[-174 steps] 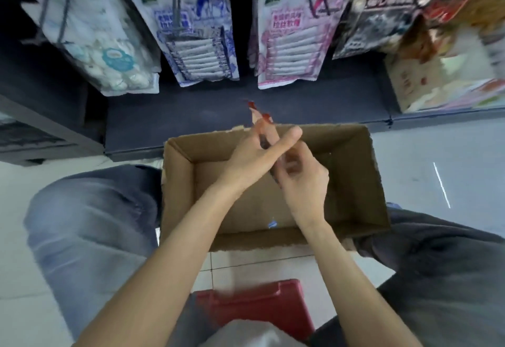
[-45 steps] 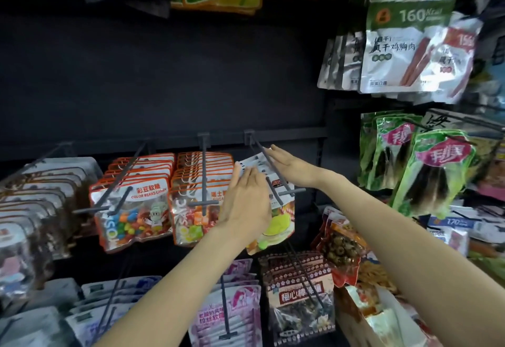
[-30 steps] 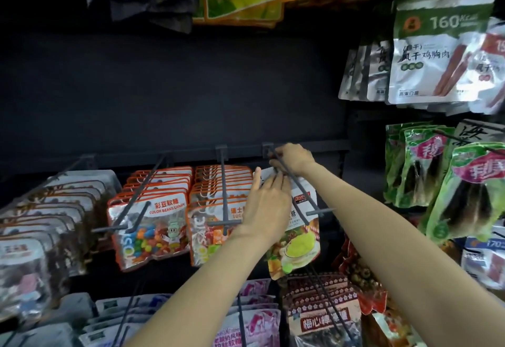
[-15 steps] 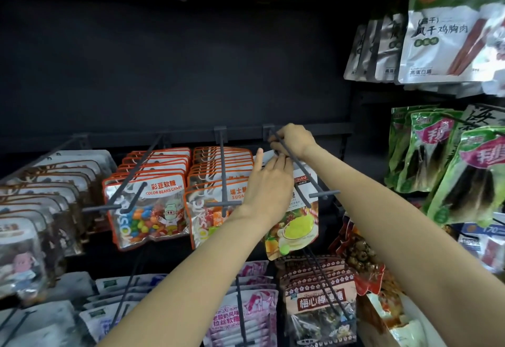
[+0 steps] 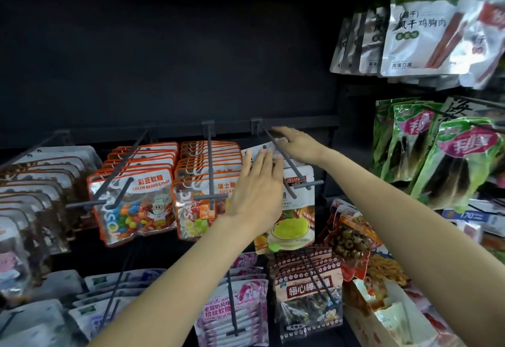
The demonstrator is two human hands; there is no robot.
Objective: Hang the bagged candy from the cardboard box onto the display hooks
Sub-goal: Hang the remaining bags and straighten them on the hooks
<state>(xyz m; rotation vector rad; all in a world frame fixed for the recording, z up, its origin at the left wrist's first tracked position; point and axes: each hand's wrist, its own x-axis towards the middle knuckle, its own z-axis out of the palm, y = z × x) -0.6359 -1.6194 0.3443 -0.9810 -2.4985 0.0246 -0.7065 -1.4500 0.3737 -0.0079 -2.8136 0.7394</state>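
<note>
At centre frame, the left hand (image 5: 255, 196), fingers straight, covers part of a candy bag (image 5: 296, 218) (white top, yellow-green cup below) hanging upright, long axis vertical, on a grey display hook (image 5: 281, 159). Beside it hang colour-bean bags (image 5: 134, 202) and sugar bags (image 5: 200, 204). Farther back, the right hand (image 5: 296, 143), fingers extended, rests at the bag's top edge.

Single head view, close, facing forward at the display hooks (image 5: 276, 152) and shelving
</note>
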